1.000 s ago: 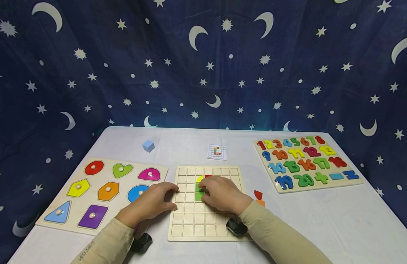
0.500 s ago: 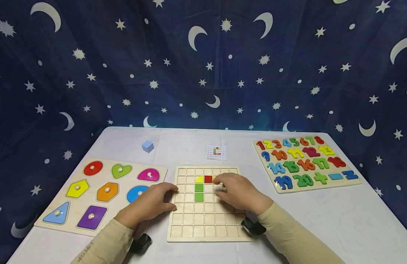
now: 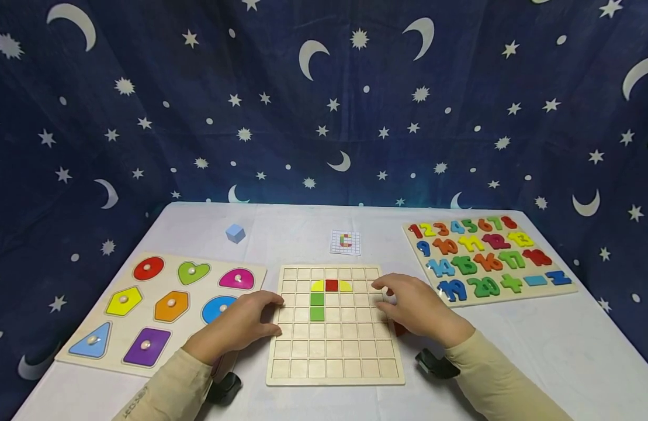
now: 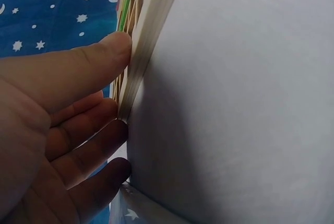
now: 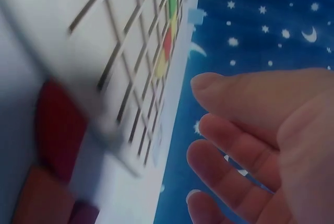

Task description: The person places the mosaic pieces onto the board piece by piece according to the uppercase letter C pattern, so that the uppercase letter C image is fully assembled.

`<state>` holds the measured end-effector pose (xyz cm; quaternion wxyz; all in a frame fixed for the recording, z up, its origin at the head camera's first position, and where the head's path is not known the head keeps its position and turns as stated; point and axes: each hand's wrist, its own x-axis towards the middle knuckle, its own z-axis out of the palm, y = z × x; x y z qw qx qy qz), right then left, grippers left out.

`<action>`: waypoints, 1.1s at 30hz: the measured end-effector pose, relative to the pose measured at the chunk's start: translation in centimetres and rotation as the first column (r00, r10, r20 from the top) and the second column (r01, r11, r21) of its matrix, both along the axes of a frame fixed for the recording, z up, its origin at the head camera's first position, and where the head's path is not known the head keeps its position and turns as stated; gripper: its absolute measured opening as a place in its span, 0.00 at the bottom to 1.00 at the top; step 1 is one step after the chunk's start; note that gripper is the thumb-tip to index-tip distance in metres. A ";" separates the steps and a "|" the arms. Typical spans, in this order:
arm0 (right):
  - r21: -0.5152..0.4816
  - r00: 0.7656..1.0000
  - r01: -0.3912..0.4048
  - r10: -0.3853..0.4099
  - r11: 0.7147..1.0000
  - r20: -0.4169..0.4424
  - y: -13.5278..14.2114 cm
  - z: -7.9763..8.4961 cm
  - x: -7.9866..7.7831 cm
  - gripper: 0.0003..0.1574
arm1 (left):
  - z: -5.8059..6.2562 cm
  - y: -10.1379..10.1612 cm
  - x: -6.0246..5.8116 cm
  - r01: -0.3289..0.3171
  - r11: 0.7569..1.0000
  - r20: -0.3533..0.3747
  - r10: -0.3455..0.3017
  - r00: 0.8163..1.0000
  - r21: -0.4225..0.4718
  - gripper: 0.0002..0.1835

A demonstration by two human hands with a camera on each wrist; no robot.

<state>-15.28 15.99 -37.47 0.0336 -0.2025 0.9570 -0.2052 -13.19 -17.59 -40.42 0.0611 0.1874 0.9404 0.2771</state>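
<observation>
A wooden grid board (image 3: 334,351) lies on the table between my hands. Two green squares (image 3: 316,307) stand in one column. Above them is a yellow rounded piece (image 3: 317,286), then a red square (image 3: 331,285) and another yellow rounded piece (image 3: 345,286) along the row. My left hand (image 3: 242,321) touches the board's left edge with thumb and fingertips, fingers loosely bent. Over the board's right edge hovers my right hand (image 3: 420,307), relaxed and holding nothing. Below it, in the right wrist view, lie a red piece (image 5: 58,130) and an orange piece (image 5: 44,198), blurred.
A small pattern card (image 3: 346,242) lies behind the board, with a blue cube (image 3: 236,233) farther left. The shape-knob puzzle (image 3: 192,321) is at left, partly under my left arm. A number puzzle (image 3: 489,260) sits at right. A starry cloth (image 3: 281,105) hangs behind.
My right hand has moved right from the red square to the board's right edge, uncovering the red square and the right yellow piece. The left hand stays at the left edge.
</observation>
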 end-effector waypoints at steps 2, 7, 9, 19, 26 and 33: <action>-0.001 1.000 0.022 -0.022 1.000 0.020 0.7 -0.1 0.1 0.21 | 0.0 0.0 0.0 -0.001 1.000 0.003 0.001 1.000 0.002 0.25; 0.001 0.998 0.058 -0.058 0.998 0.038 2.5 -0.6 0.1 0.22 | 0.0 0.2 0.0 -0.006 1.000 0.005 0.006 1.000 0.001 0.26; 0.004 0.997 0.066 -0.066 0.998 0.033 3.0 -0.8 0.1 0.22 | 0.0 0.2 0.0 -0.008 1.000 0.005 0.008 1.000 0.001 0.26; 0.047 0.995 0.091 -0.093 0.995 0.040 4.9 -2.2 -0.2 0.22 | 0.1 0.3 0.0 -0.018 1.000 0.016 0.018 1.000 0.005 0.26; 0.053 0.993 0.102 -0.106 0.993 0.058 5.1 -2.4 -0.3 0.21 | 0.1 0.1 0.0 -0.010 1.000 0.008 0.010 1.000 0.009 0.25; 0.042 0.993 0.100 -0.103 0.994 0.065 5.0 -2.5 -0.3 0.19 | 0.0 0.1 0.1 -0.015 1.000 0.014 0.015 1.000 0.009 0.25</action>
